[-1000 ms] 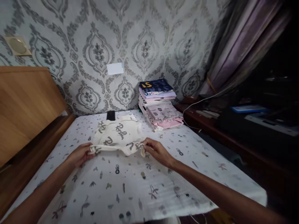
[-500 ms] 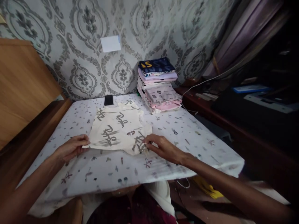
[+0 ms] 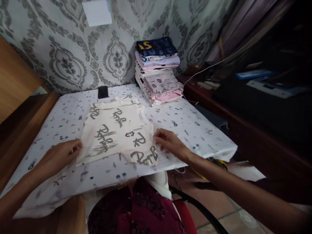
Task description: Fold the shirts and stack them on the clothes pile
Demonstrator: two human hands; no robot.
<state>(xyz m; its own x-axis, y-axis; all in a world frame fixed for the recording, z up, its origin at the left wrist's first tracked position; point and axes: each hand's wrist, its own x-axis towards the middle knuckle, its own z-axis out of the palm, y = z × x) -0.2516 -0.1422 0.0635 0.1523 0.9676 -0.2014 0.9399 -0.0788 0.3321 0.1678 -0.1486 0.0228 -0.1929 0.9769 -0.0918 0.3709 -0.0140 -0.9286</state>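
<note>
Against a patterned wall [image 3: 69, 63] we find 1 covered table [image 3: 201, 136]. On it, between the 2 hands, lies 1 shirt [image 3: 110, 130], cream with dark lettering, spread nearly flat. We judge it light, soft and limp, neither slippery nor fragile, though apt to wrinkle if pushed; we would take hold by pinching 2 opposite edges and lifting evenly. Farther back, beyond the shirt and to its right, stands 1 stack [image 3: 158, 73] of folded clothes; its layers press too closely for us to count. Of the 2 hands, the left hand [image 3: 62, 154] is at the shirt's left edge and the right hand [image 3: 172, 143] at its right edge. Both have curled fingers; whether these pinch fabric or merely rest beside it, we cannot tell. On the wall we note 1 card [image 3: 97, 13]; near the table's back edge, 1 phone [image 3: 103, 92], apart from the shirt.
</note>
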